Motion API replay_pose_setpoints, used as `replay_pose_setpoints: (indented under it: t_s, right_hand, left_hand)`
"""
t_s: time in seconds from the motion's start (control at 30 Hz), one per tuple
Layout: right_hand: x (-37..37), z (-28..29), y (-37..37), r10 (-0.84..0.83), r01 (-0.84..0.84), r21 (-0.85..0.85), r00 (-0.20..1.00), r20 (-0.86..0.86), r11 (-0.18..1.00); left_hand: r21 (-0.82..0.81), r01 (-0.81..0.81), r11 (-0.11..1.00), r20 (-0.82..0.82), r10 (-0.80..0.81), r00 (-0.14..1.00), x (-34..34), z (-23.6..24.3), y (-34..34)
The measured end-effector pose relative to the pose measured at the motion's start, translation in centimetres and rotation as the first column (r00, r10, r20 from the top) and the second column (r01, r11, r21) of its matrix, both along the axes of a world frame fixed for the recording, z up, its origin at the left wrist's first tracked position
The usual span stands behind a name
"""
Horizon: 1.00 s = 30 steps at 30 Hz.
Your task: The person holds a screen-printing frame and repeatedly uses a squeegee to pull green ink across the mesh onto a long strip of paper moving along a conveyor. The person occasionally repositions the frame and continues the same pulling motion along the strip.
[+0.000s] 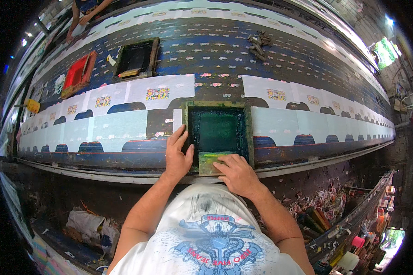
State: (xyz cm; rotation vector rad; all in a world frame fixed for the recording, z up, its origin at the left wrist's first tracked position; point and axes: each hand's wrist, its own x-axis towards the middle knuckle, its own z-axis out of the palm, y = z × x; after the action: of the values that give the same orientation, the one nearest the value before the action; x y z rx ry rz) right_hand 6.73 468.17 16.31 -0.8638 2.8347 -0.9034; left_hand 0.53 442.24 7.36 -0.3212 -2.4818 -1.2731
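A wooden-framed printing screen (218, 126) with dark green ink on its mesh lies flat on the long table in front of me. My left hand (178, 153) grips its left bar, fingers along the outside and thumb toward the inner side. A squeegee (209, 164) with a wide wooden body, smeared yellow-green, rests at the screen's near end. My right hand (238, 174) holds it from the right, fingers bent over its top edge. Pale, light-blue cut fabric pieces (119, 130) lie in a row on both sides of the screen.
White fabric pieces (266, 91) with multicoloured prints lie beyond. A red screen (79, 73) and a black screen (137, 57) rest farther left. Dark, stick-like pieces (260, 46) are piled at the back. Another person's hand (85, 19) shows at far left. Scraps (326, 201) litter the lower right.
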Motion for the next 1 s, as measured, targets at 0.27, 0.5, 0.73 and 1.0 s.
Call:
replay_pose_setpoints:
  t_s: [0.27, 0.5, 0.73, 1.0]
  right_hand:
    - [1.2, -2.4, 4.6, -0.394, 0.375, -0.194, 0.916, -0.073, 0.907]
    - [1.9, -1.6, 3.4, -0.022, 0.013, -0.052, 0.986, -0.167, 0.999]
    - [0.5, -0.9, 3.4, -0.097, 0.062, -0.200, 0.981, -0.168, 0.978]
    - [0.9, -8.9, 9.1, -0.281, 0.690, -0.527, 0.702, 0.654, 0.497]
  left_hand:
    - [0.252, -0.114, 0.961, 0.221, 0.058, 0.974, 0.7, -2.1, 0.9]
    - [0.263, -0.138, 0.955, 0.180, 0.092, 0.979, 0.5, -2.9, 0.8]
    - [0.260, -0.178, 0.949, 0.191, 0.130, 0.973, 0.5, -2.4, 1.2]
    - [0.369, -0.095, 0.924, 0.047, 0.084, 0.995, 1.9, 1.5, 2.2]
